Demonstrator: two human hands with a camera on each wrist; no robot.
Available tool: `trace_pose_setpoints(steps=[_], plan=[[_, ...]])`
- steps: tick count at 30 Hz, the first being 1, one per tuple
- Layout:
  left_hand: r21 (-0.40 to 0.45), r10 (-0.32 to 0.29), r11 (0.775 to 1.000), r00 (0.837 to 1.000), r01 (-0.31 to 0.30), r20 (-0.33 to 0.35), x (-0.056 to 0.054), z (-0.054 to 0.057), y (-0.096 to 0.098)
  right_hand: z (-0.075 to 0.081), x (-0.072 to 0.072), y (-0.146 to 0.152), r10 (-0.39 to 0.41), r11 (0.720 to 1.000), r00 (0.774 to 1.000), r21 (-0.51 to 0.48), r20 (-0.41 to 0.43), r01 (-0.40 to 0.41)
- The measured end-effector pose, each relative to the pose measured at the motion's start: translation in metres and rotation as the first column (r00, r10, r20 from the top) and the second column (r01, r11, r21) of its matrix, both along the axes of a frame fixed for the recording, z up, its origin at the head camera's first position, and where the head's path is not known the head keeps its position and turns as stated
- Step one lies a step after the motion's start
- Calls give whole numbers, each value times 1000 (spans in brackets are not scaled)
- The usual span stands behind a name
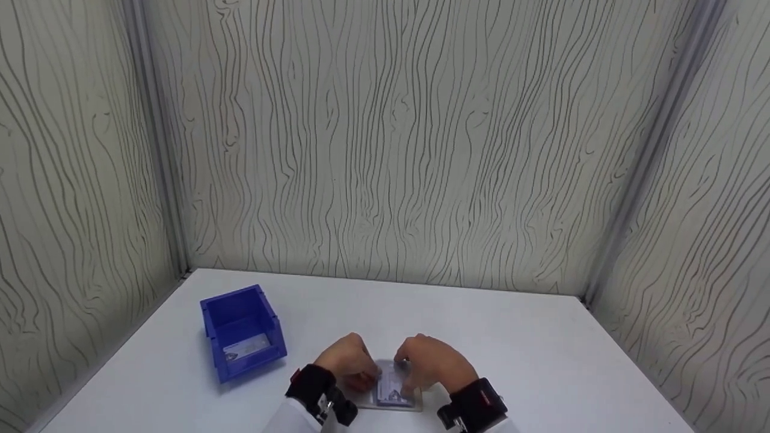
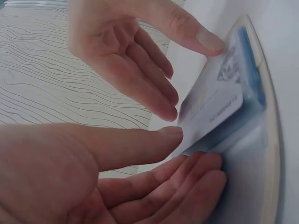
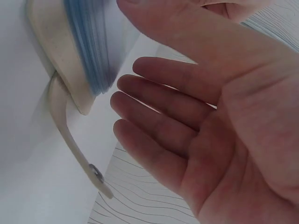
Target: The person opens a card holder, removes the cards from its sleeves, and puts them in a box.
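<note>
An opened cream-covered card holder (image 2: 272,154) with a thick stack of clear bluish sleeves (image 3: 86,46) lies on the white table. A printed white card (image 2: 212,102) shows on top of the stack. My left hand (image 1: 354,361) is at its left side, the thumb over the stack's edge and the curled fingers below it, seeming to pinch that edge. From the right, my right hand (image 1: 436,364) touches the card's printed corner with its thumb; its other fingers are extended and apart from the holder. A strap with a metal snap (image 3: 65,123) sticks out from the cover.
A blue plastic bin (image 1: 280,334) stands on the table to the left, with a pale printed card (image 1: 248,347) inside. Wood-grain patterned panels (image 1: 385,150) rise behind the white table (image 1: 511,337) and along both sides.
</note>
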State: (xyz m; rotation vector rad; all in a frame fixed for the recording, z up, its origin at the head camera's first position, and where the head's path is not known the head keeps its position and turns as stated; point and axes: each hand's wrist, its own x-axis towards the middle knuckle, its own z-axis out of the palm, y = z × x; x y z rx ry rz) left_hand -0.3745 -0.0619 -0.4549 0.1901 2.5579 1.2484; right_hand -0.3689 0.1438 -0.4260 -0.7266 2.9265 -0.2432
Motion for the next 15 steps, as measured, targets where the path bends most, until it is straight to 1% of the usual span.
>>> trace_pose_setpoints(steps=[3, 5, 10, 15], plan=[[7, 2, 1000, 1000, -2, 21, -1, -1, -1, -4, -2, 0, 6, 1000, 1000, 12, 4, -6], [18, -5, 1000, 1000, 4, 23, 0, -2, -2, -5, -1, -1, 4, 1000, 1000, 14, 16, -4], [43, -17, 999, 1000, 17, 18, -1, -5, -5, -2, 1, -3, -16, 999, 998, 32, 54, 14], [83, -18, 996, 999, 15, 39, -3, -5, -6, 0, 2, -5, -29, 999, 997, 48, 73, 26]])
